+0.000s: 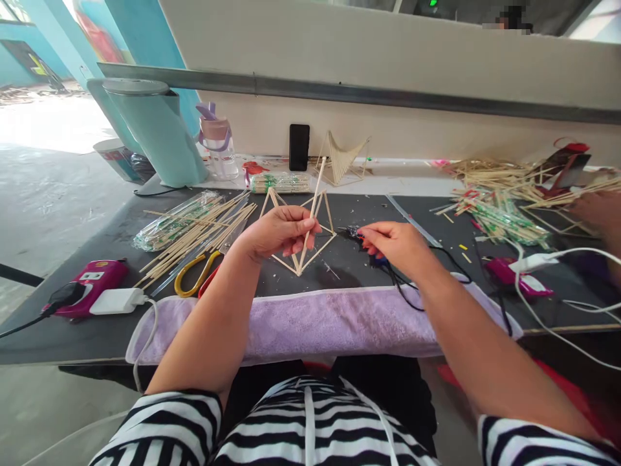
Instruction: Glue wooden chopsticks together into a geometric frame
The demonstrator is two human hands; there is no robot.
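My left hand (286, 230) pinches a light wooden stick (318, 188) that slants up over a small frame of joined sticks (317, 254) on the dark table. The lower end of the stick meets the frame's near corner. To the right, my right hand (388, 239) has its fingers closed around a dark tool whose thin tip (343, 230) points left, close to the frame's right corner. What exactly the tool is cannot be made out. A black cable runs from below that hand.
Loose sticks (194, 236), yellow-handled scissors (196, 277) and a pink power block (92, 281) lie left. A purple towel (330, 320) covers the front edge. Behind stand a phone (299, 147) and a stick model (342, 158). Another person's hand (601, 204) is at right.
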